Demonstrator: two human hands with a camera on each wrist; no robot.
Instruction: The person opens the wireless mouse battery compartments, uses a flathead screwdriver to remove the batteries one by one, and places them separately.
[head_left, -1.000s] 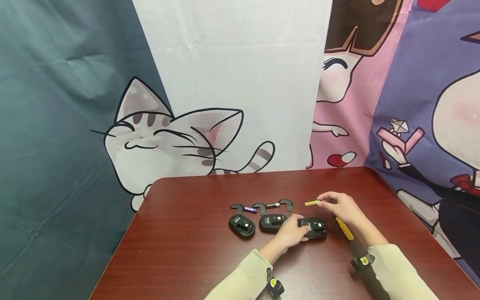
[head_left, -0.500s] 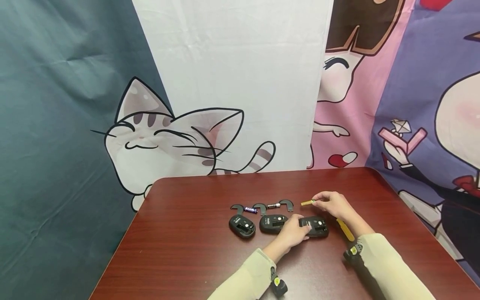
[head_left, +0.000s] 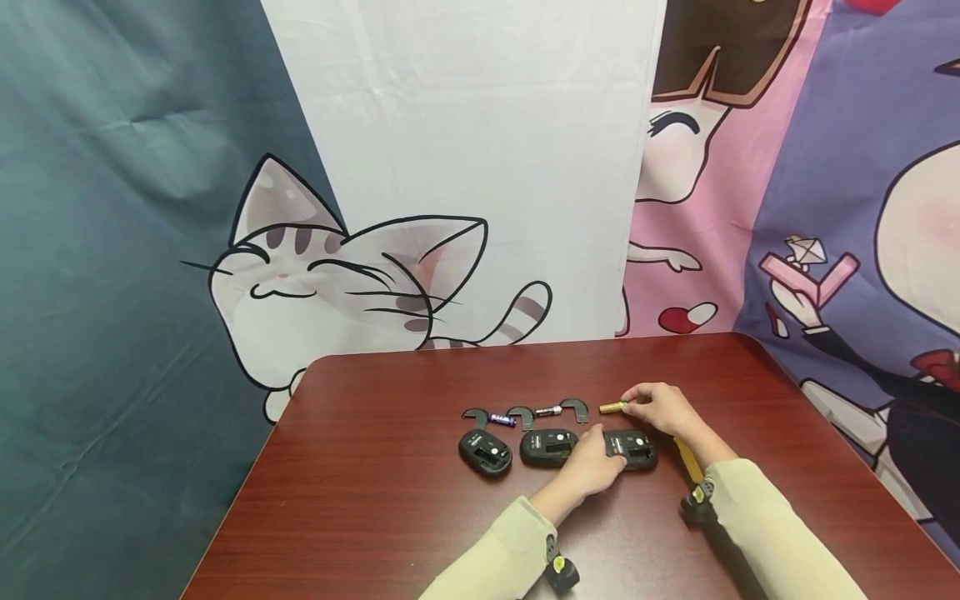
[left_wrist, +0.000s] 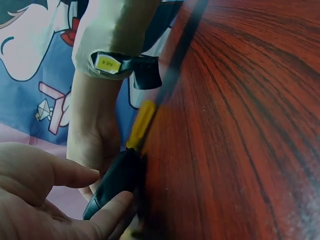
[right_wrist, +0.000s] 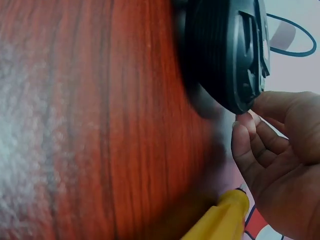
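Observation:
Three black computer mice lie bottom up with their battery slots showing: the left mouse (head_left: 485, 452), the middle mouse (head_left: 549, 447) and the right mouse (head_left: 631, 450). My left hand (head_left: 595, 461) holds the left end of the right mouse between thumb and fingers, and partly hides the middle one. In the left wrist view this mouse (left_wrist: 117, 177) sits between thumb and fingers. Just behind it, my right hand (head_left: 663, 410) pinches one end of a yellow battery (head_left: 612, 407), which points left. The right wrist view shows the hand (right_wrist: 285, 150) beyond the mouse (right_wrist: 225, 50), the battery hidden.
Behind the mice, a purple battery (head_left: 502, 420) and a white-and-black battery (head_left: 548, 411) lie among hook-shaped dark covers, such as the right cover (head_left: 575, 409). A yellow-handled tool (head_left: 687, 461) lies partly under the right forearm. A printed curtain (head_left: 480, 167) hangs behind the table (head_left: 360, 500).
My right hand has moved left with the yellow battery, toward the hook-shaped covers. The left hand has shifted slightly right, still holding the right mouse.

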